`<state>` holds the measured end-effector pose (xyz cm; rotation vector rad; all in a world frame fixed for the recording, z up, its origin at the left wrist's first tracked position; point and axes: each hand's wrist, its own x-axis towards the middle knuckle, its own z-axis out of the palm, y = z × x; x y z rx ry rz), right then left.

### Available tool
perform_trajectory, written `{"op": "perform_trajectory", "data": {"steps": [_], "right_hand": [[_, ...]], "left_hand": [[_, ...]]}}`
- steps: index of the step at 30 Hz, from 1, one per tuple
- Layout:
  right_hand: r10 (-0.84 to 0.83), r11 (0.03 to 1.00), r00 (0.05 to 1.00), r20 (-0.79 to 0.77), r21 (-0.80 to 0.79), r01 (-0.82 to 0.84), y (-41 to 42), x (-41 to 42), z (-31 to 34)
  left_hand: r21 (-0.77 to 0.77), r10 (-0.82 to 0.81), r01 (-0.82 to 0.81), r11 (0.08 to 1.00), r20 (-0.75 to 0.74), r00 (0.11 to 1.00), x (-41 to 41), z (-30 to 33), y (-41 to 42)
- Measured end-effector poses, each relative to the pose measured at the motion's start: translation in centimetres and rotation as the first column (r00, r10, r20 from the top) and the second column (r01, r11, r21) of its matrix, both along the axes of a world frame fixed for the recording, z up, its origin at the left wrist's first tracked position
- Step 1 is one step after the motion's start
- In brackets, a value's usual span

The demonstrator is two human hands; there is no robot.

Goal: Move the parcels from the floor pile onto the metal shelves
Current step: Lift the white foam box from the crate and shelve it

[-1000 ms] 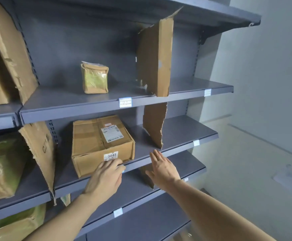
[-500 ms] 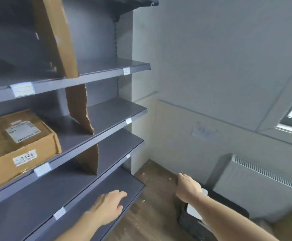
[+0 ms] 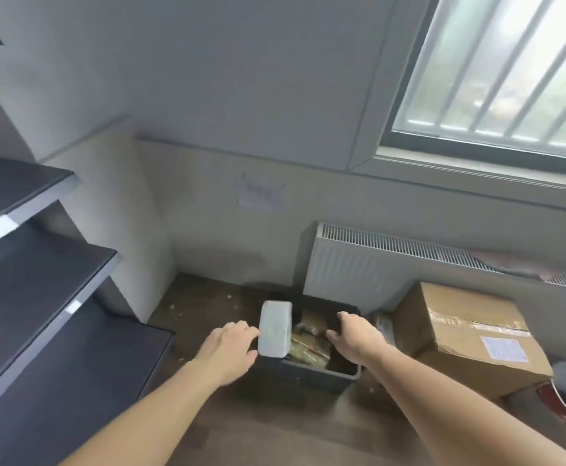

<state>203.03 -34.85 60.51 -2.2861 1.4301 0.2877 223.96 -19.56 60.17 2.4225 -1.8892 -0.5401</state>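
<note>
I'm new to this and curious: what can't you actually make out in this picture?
- Dark bin: the parcels inside are blurred and partly behind the white parcel.
- Right hand: its fingers hide what they touch.
- Paper on the wall: too blurred to read.

No text can be read: the label on the cardboard box (image 3: 504, 348) and the wall paper (image 3: 260, 197) are blurred.

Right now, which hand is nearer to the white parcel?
Left. The left hand touches the white parcel at its left side; the right hand is apart, over the dark bin.
</note>
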Motion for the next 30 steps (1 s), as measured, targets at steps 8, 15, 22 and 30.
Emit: {"op": "perform_trajectory", "data": {"steps": [8, 15, 22, 30], "right_hand": [[-0.071, 0.994, 0.996, -0.050, 0.084, 0.075, -9.8, -4.3, -4.1], [-0.086, 0.982, 0.995, -0.045, 0.167, 0.093, -15.9, -1.4, -8.8], [-0.102, 0.972, 0.995, -0.004, 0.212, 0.100, -21.3, 4.4, -17.8], [-0.083, 0.926, 0.996, 0.015, 0.372, 0.072, -25.1, 9.6, -37.3]], "left_hand": [[0.123, -0.073, 0.075, 0.989, -0.020, 0.997, -3.0, -4.5, -11.3], [0.190, -0.090, 0.099, 0.977, -0.057, 0.994, -0.1, -8.9, -20.2], [0.256, -0.077, 0.086, 0.963, -0.044, 0.996, 5.1, -19.2, -29.6], [0.352, -0.005, 0.007, 0.936, -0.006, 1.000, 8.4, -37.2, -37.4]]}}
